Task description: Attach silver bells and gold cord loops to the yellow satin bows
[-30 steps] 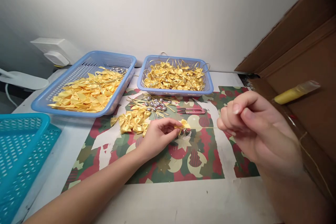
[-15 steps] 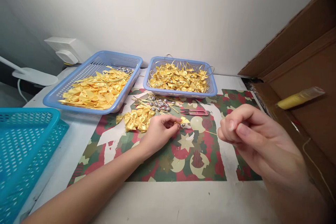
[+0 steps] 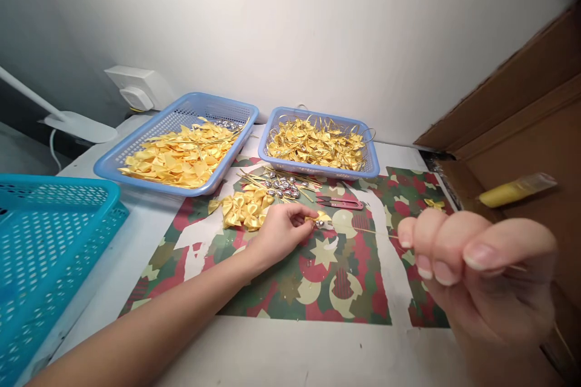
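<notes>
My left hand (image 3: 285, 231) pinches a small yellow satin bow (image 3: 323, 216) with a silver bell (image 3: 319, 224) at its lower edge. From this bow a thin gold cord (image 3: 374, 231) runs right, looking taut, to my right hand (image 3: 481, 266). That hand is closed like a fist around the cord, close to the camera. Beside my left wrist lies a pile of yellow bows (image 3: 245, 208). Loose silver bells (image 3: 282, 186) and gold cord pieces (image 3: 254, 180) are scattered behind it. Pink thread snips (image 3: 340, 202) rest just beyond the held bow.
Two blue baskets stand at the back: the left basket (image 3: 106, 164) holds yellow bows and bells, the right basket (image 3: 318, 170) bows with gold cords. A teal basket (image 3: 115, 208) is at left. One bow (image 3: 434, 204) lies at right, near cardboard (image 3: 521, 145) and a yellow tube (image 3: 512, 190).
My right hand has moved down and slightly right, its fingers now curled tighter, and the cord shows stretched between the hands. My left hand keeps its pinch. The whole view has shifted a little.
</notes>
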The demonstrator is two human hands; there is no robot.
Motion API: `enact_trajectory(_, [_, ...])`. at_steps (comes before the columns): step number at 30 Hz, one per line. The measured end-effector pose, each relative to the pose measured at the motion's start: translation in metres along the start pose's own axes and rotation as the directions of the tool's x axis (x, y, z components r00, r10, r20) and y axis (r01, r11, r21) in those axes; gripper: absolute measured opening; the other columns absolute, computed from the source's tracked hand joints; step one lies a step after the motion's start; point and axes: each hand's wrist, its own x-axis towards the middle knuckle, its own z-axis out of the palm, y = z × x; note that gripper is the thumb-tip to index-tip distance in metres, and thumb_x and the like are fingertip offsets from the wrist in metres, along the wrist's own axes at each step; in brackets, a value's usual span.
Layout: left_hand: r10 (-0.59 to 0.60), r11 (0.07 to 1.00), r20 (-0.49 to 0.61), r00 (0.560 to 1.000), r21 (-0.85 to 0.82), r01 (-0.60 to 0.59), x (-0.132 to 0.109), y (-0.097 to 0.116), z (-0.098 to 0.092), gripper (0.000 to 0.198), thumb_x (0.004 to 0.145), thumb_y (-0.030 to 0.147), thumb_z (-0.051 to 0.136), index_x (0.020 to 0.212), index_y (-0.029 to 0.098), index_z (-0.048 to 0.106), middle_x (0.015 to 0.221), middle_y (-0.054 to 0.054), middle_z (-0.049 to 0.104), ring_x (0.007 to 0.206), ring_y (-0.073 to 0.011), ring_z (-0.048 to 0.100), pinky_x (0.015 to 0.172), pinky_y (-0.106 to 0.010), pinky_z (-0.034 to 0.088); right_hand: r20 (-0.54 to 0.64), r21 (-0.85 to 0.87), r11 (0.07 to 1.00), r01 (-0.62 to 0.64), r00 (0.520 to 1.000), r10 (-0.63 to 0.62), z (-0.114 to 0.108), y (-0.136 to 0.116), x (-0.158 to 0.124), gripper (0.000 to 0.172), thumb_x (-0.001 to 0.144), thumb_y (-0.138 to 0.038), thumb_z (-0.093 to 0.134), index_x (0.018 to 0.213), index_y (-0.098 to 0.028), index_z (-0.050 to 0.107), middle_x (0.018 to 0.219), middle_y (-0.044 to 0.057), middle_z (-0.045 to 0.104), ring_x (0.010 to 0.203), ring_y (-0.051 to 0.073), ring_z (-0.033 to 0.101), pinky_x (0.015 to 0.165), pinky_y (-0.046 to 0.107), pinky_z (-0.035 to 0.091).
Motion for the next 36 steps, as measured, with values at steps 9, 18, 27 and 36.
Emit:
enact_trajectory(9, [0.103,0.992,-0.042,0.994,0.076,-0.1,-0.002,0.009,0.0,0.018,0.074,0.014,0.059,0.085,0.016,0.073,0.068,-0.002,0.07,0.059,-0.0136,0.063,0.054,-0.022,0.049,-0.025,0.002,1.0,-0.018,1.0,0.018,0.001,-0.003,-0.007,0.011,0.093,-0.027,0.057,0.096,-0.036,0.064,0.054,-0.003,0.047,0.044,0.013,0.036,0.051,0.032,0.036])
enact_trajectory(18, [0.159,0.987,0.128,0.979,0.011,-0.161,-0.007,0.014,-0.001,0.009,0.073,0.011,0.053,0.073,0.016,0.061,0.066,0.001,0.06,0.057,-0.0093,0.052,0.053,-0.019,0.042,-0.089,0.044,0.994,-0.101,0.991,0.104,0.006,-0.015,0.002,0.01,0.095,-0.027,0.054,0.088,-0.032,0.061,0.055,-0.003,0.039,0.048,0.012,0.035,0.046,0.028,0.034])
enact_trajectory(27, [0.031,0.999,0.213,0.977,-0.039,-0.024,-0.01,0.016,0.006,0.018,0.072,0.03,0.071,0.074,0.016,0.06,0.061,0.001,0.06,0.053,-0.0115,0.056,0.049,-0.021,0.042,-0.059,0.1,0.981,-0.169,0.983,0.176,0.01,-0.018,0.001,0.012,0.096,-0.029,0.052,0.087,-0.03,0.06,0.055,-0.004,0.034,0.047,0.012,0.032,0.045,0.026,0.033])
enact_trajectory(36, [0.147,0.989,0.246,0.958,-0.025,-0.145,-0.009,0.014,0.003,0.01,0.081,0.025,0.062,0.077,0.016,0.062,0.068,0.001,0.06,0.053,-0.0083,0.053,0.05,-0.019,0.042,-0.004,0.084,0.96,-0.268,0.963,0.269,0.003,-0.014,0.006,0.012,0.095,-0.027,0.054,0.087,-0.028,0.063,0.057,-0.005,0.033,0.049,0.01,0.029,0.046,0.025,0.029])
